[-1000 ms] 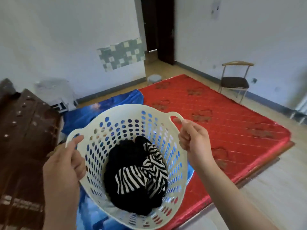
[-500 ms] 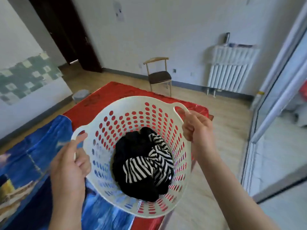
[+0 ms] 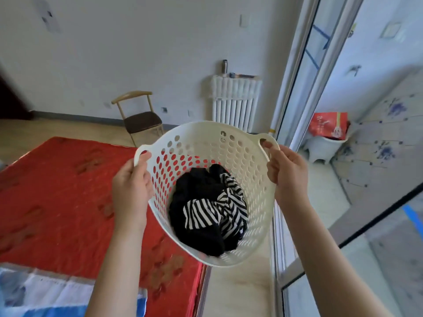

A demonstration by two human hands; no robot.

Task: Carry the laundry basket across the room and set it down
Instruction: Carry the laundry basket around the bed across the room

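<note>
So 2 hands (image 3: 131,186) (image 3: 287,171) grip 1 basket (image 3: 254,170), 2 garments (image 3: 206,209) inside

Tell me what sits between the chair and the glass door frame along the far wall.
In the head view, a white radiator stands against the wall between the chair and the door frame, with a few small items on top, too small to identify.

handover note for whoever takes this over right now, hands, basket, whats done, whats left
Left hand: shut on the laundry basket's left handle.
Right hand: shut on its right handle.
Laundry basket: held in the air, tipped toward the camera, over the edge of the red mattress and the floor strip by the glass door. Black and striped clothes lie inside.
Done: basket lifted and in carry.
Left: walk it to the drop spot and set it down.
</note>
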